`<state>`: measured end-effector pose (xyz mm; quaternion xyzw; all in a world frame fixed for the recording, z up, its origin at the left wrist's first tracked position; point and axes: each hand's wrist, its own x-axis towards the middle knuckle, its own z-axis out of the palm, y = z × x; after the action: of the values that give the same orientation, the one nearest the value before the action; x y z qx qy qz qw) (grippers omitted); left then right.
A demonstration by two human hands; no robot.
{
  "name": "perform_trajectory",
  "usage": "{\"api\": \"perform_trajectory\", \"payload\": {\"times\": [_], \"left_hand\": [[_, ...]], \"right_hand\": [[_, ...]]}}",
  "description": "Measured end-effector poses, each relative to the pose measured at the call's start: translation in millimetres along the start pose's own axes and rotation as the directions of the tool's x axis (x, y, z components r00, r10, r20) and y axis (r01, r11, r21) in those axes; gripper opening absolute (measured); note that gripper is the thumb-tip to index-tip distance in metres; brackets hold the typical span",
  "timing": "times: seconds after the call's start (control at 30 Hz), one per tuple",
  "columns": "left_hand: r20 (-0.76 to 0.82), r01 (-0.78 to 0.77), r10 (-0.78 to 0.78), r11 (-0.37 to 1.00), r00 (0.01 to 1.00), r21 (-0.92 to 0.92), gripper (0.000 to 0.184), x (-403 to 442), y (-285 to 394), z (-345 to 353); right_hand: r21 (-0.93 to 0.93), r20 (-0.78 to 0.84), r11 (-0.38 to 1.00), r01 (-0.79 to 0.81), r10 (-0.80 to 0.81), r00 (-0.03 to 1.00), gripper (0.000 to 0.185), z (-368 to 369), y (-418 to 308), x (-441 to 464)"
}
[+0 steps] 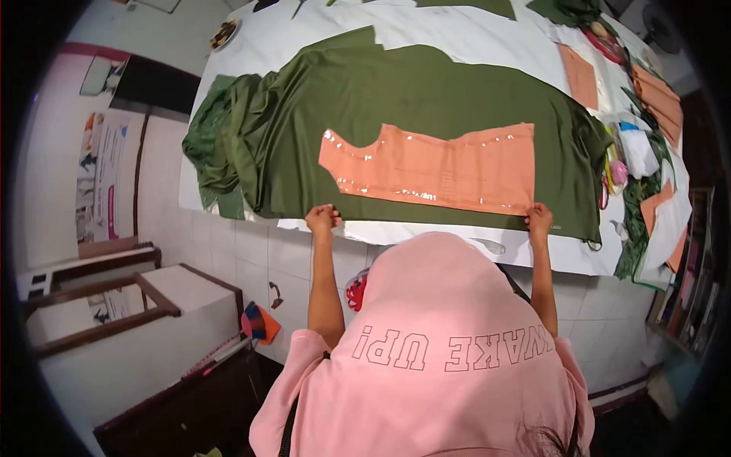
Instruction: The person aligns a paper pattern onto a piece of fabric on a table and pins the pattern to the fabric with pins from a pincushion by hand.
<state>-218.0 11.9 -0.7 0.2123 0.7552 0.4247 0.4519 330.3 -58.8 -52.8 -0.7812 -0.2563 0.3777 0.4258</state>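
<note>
A large olive-green cloth (297, 114) is spread over the table, bunched into folds at its left end. On it lies a peach bodice-shaped fabric piece (449, 171) with shiny strips and spots along its edges. My left hand (324, 218) is closed in a pinch on the green cloth's near edge, left of the peach piece. At the peach piece's near right corner, my right hand (538, 218) is also pinched, with its fingertips touching that corner over the green cloth. How much of each layer those fingers hold is hidden.
The white table (487, 247) has a slot near its front edge. Peach scraps (580, 76), a white bundle (638, 151) and dark-green lace (638, 228) crowd its right side. A small bowl (225, 35) stands at the back left. A dark wooden cabinet (175, 396) is on the left.
</note>
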Motion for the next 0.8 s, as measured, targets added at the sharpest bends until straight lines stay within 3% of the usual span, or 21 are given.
{"api": "perform_trajectory", "payload": {"times": [0.17, 0.23, 0.27, 0.3, 0.33, 0.4, 0.47, 0.5, 0.57, 0.6, 0.7, 0.8], "left_hand": [[-0.144, 0.068, -0.058, 0.996, 0.988, 0.065, 0.014, -12, -26, 3], [-0.259, -0.167, 0.138, 0.982, 0.956, -0.093, 0.016, -7, -45, 2], [-0.283, -0.163, 0.139, 0.985, 0.949, -0.063, 0.018, -3, -50, 2], [-0.304, -0.161, 0.144, 0.986, 0.942, -0.032, 0.019, 0, -48, 2], [-0.318, -0.118, 0.142, 0.989, 0.937, 0.093, 0.021, -1, -41, 4], [-0.305, -0.084, 0.157, 0.967, 0.939, 0.24, 0.024, -3, -33, 6], [-0.247, -0.097, 0.161, 0.962, 0.956, 0.255, 0.025, -9, -33, 10], [-0.207, -0.06, 0.113, 0.967, 0.972, 0.249, 0.025, -15, -29, 11], [-0.147, -0.029, 0.067, 0.968, 0.987, 0.248, 0.026, -26, -25, 20], [-0.123, -0.012, 0.048, 0.961, 0.991, 0.277, 0.026, -32, -23, 23], [-0.072, 0.01, 0.016, 0.938, 0.997, 0.347, 0.026, -41, -18, 29], [-0.012, -0.013, 0.019, 0.931, 1.0, 0.364, 0.025, -45, -17, 35]], "right_hand": [[0.002, 0.051, 1.0, -0.024, 0.024, 0.998, 0.009, 3, -15, -4], [0.043, 0.067, 0.998, -0.056, 0.053, 0.996, 0.012, -9, -22, -8], [0.075, 0.073, 0.995, -0.067, 0.062, 0.995, 0.015, -9, -26, -11], [-0.141, -0.038, 0.971, 0.191, -0.198, 0.98, 0.018, -8, -19, -9], [-0.373, -0.079, 0.839, 0.397, -0.455, 0.887, 0.021, -8, -14, -11], [-0.524, -0.049, 0.643, 0.558, -0.677, 0.734, 0.019, -11, -48, -38], [-0.575, -0.008, 0.708, 0.41, -0.506, 0.862, 0.016, -21, -51, -51], [-0.592, -0.032, 0.703, 0.393, -0.508, 0.861, 0.016, -28, -45, -54], [-0.573, -0.135, 0.808, 0.134, -0.254, 0.958, 0.016, -38, -23, -53], [-0.576, -0.153, 0.809, 0.122, -0.253, 0.955, 0.016, -43, -8, -49], [-0.346, -0.39, 0.918, -0.196, 0.05, 0.919, 0.018, -55, 29, -43], [-0.389, -0.464, 0.897, -0.208, 0.004, 0.886, 0.018, -56, 37, -42]]}}
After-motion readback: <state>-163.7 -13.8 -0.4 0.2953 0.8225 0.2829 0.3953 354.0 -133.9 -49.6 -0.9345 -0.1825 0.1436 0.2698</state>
